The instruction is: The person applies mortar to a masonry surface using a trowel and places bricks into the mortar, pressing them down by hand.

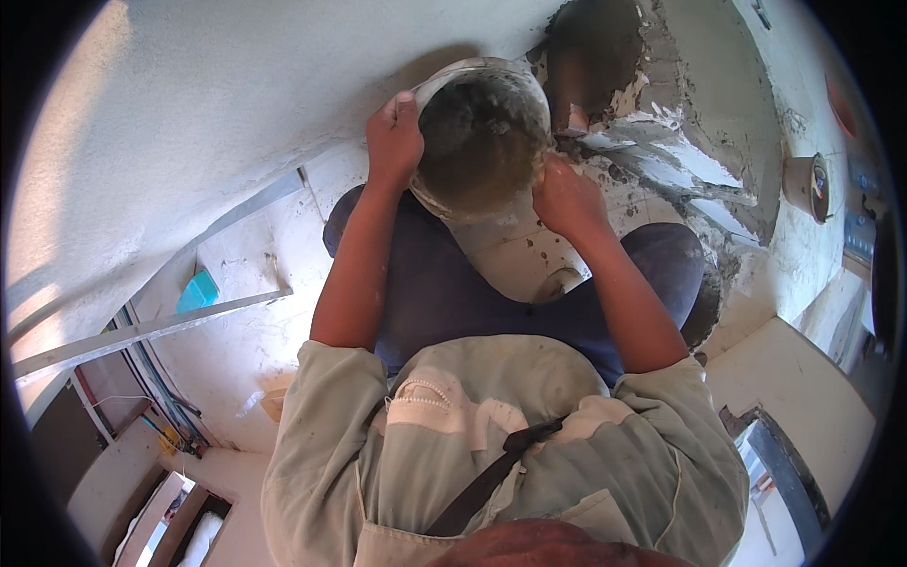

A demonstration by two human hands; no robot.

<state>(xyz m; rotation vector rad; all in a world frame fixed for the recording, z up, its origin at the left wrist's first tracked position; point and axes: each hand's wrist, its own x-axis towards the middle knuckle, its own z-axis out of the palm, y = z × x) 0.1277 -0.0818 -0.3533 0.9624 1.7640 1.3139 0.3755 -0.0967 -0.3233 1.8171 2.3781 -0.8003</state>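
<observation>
The bucket [472, 68] sits in the upper middle of the frame, directly between the person's two hands, so the relation that matters is how those hands stand across it. The left hand [394, 137] is on its left side, fingers wrapped against the wall and thumb up by the rim; its grip is closed on the bucket. The right hand [572, 198] is at the lower right, curled into a fist against the edge, and its grip also looks closed on the bucket, though whether it has the rim or a handle there I cannot tell. A line from hand to hand slants down to the right across the mouth, with the left hand higher in the frame. Neither hand is nearer: both touch the bucket. The mouth looks nearly round and faces the viewer, showing murky grey-brown contents [477, 156]; the bucket's depth runs away from view, so its exact tilt is hard to judge. Below it are the dark trousers [444, 265], knees spread to either side. Just beyond the right hand, toward the upper right, lies a rough grey ledge [723, 90], closer to that hand than to the left one.
</observation>
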